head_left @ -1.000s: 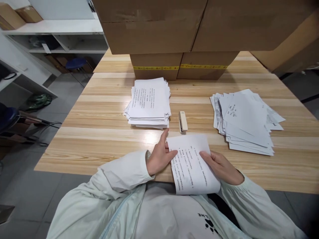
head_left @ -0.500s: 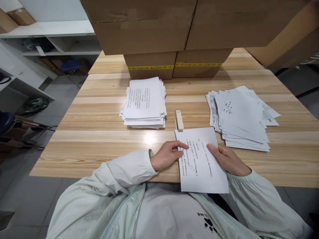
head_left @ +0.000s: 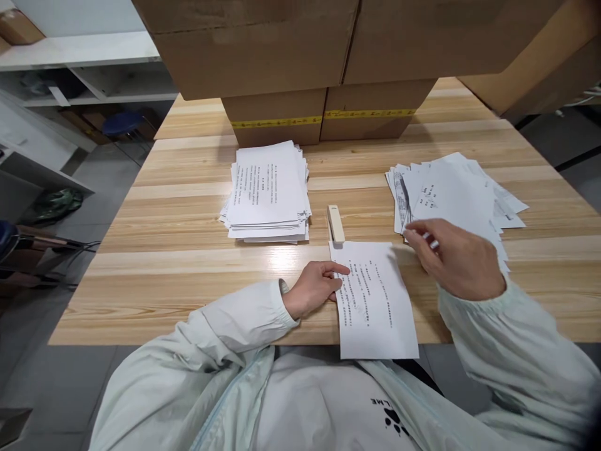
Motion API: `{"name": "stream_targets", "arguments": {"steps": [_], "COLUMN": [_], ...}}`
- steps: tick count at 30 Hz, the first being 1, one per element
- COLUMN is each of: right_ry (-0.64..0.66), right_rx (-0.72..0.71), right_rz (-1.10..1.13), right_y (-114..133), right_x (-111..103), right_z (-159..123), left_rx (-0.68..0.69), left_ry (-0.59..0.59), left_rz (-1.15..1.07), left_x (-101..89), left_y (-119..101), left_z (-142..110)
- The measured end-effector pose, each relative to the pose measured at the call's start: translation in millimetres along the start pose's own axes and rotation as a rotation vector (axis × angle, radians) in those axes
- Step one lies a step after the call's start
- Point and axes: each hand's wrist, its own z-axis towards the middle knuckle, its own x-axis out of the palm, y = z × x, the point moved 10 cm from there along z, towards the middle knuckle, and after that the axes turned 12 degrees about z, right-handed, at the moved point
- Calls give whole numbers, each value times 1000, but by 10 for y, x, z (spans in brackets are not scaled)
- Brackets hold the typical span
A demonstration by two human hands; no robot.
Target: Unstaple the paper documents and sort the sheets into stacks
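Note:
A printed sheet of paper (head_left: 370,313) lies at the table's front edge and hangs a little over it. My left hand (head_left: 315,289) grips its left margin, index finger laid on top; the thumb's far part is hidden. My right hand (head_left: 457,260) is off this sheet, at the near left edge of the right stack of papers (head_left: 455,194). Its thumb and index tips come together there, and what lies between them is too small to tell. Touching or very near the sheet's top left corner is a cream stapler (head_left: 335,223).
A neater stack of printed papers (head_left: 267,188) sits at the left. Behind it, cardboard boxes (head_left: 277,119) with yellow tape stand on the wooden table (head_left: 164,263), with larger boxes (head_left: 263,50) on top. A blue stool (head_left: 123,123) stands on the floor to the left.
My right hand has let go of the sheet's right side and moved up and right to the right stack. The left hand stays on the sheet.

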Motion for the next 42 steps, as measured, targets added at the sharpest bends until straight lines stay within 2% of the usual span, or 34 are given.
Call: {"name": "stream_targets", "arguments": {"steps": [2,4,6,9,11,13,22,28,30,34,38,40,42], "right_ry": [61,192,287,331,332,311,183,165,136,51,-11,-60,-76], "right_rx": [-164,-265,-240,-106,-66,-71,-228,-227,-212,-222,-214,-76,186], "right_rz": [96,193,225,217,196,163,67,78,123,281,344,325,355], "right_y": [324,579,677,647,632,635,752,760,754,718,507,240,-141], "right_x": [174,524,918,1390,1568,1636,1541,1563,1509,1121,520,266,146], "right_z": [282,536,743,895,881,827,707,727,748,699,347,46,-358], "left_rx": [1,6,7,5,-3,-11,-12,-8,-12,8,40,51,46], "left_ry": [-4,-7,-11,-23,-22,-17,19,13,15,19,51,70,95], "left_rz": [12,25,28,4,-13,-14,-23,-5,0,28,80,90,77], "left_x": [-4,-12,-22,-45,-48,-46,-31,-23,-18,-24,-3,33,100], "left_y": [2,5,8,0,-1,5,38,6,8,-18,-38,-10,53], "left_z": [-2,3,12,23,28,33,66,56,55,39,8,-10,-44]}}
